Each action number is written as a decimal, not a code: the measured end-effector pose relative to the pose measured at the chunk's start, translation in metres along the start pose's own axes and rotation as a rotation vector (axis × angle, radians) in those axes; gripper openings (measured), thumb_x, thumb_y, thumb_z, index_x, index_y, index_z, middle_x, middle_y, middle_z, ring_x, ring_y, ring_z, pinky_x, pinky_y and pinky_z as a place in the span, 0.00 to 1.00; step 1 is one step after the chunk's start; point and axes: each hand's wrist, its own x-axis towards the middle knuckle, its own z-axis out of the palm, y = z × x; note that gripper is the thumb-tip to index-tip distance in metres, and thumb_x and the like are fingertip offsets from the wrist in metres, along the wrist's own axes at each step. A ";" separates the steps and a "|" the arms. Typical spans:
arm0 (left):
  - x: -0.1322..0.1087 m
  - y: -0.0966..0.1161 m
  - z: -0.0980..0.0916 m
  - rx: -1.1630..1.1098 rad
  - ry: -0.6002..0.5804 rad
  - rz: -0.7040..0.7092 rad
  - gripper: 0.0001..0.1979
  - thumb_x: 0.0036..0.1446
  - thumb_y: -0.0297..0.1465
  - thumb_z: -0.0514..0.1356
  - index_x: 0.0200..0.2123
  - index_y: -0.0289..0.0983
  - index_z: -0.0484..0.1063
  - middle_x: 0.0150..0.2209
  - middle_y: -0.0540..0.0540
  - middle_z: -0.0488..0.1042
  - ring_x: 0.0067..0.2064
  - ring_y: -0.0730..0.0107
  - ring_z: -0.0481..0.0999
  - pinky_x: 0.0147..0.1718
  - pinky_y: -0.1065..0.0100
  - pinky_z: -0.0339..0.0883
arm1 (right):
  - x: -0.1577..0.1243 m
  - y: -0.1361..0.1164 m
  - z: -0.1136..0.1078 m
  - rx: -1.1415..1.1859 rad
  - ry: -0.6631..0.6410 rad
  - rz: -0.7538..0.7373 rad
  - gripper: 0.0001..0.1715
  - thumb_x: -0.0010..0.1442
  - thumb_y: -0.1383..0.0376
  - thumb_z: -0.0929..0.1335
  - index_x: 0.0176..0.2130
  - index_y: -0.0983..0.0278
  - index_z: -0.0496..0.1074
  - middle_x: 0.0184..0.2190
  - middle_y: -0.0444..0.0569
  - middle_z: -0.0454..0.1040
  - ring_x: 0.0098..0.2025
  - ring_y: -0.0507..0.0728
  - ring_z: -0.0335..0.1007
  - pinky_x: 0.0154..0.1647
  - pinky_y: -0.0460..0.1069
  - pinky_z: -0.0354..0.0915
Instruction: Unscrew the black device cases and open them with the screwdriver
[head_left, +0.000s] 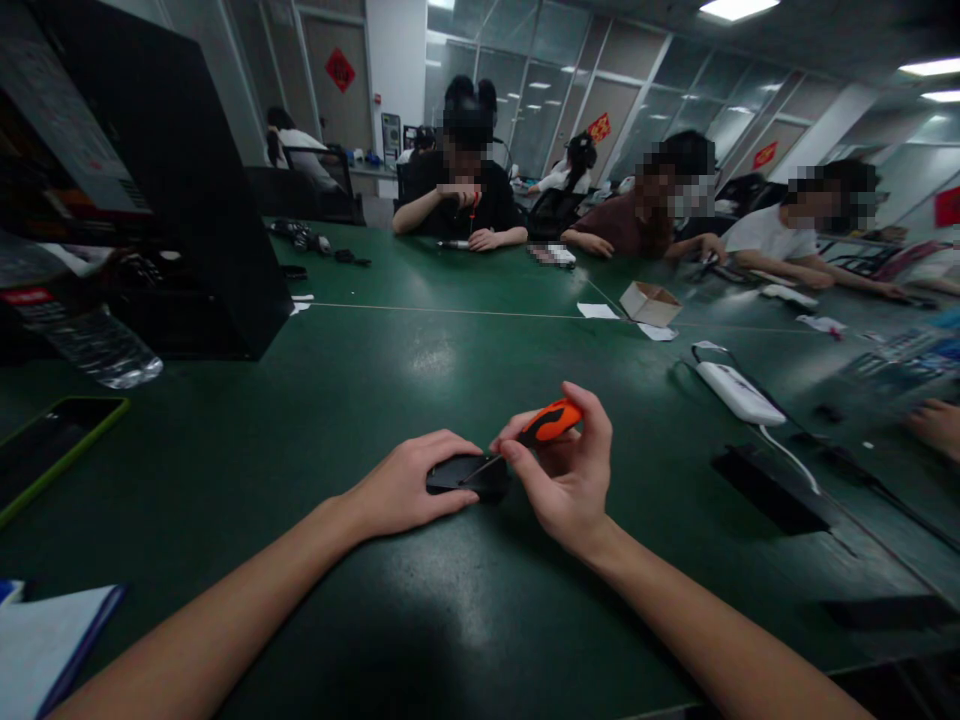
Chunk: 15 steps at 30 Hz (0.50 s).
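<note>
A small black device (466, 474), shaped like a computer mouse, lies on the dark green table (420, 380) in front of me. My left hand (409, 487) is closed over its left side and holds it down. My right hand (571, 470) pinches a screwdriver with an orange and black handle (551, 420). Its thin metal shaft slants down to the left, and the tip rests on the black device.
A black box (187, 200) and a plastic water bottle (90, 335) stand at the left, with a phone in a green case (45, 450) nearer me. A white power strip (739, 392), a cardboard box (651, 302) and black parts lie at the right. Several people sit across the table.
</note>
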 end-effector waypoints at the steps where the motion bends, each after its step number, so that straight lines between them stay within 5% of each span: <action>1: 0.000 0.000 0.000 0.003 0.002 -0.001 0.21 0.60 0.33 0.68 0.55 0.40 0.72 0.51 0.44 0.76 0.51 0.60 0.76 0.51 0.62 0.68 | 0.000 0.000 0.000 -0.004 0.012 0.018 0.41 0.62 0.74 0.68 0.66 0.50 0.50 0.37 0.43 0.73 0.36 0.54 0.76 0.40 0.54 0.76; 15: -0.003 0.003 0.004 0.095 0.061 0.143 0.19 0.61 0.33 0.65 0.55 0.39 0.73 0.56 0.39 0.74 0.57 0.54 0.73 0.58 0.54 0.68 | 0.010 -0.008 -0.011 0.006 -0.170 0.039 0.43 0.62 0.74 0.68 0.68 0.48 0.53 0.50 0.48 0.70 0.44 0.54 0.78 0.50 0.56 0.77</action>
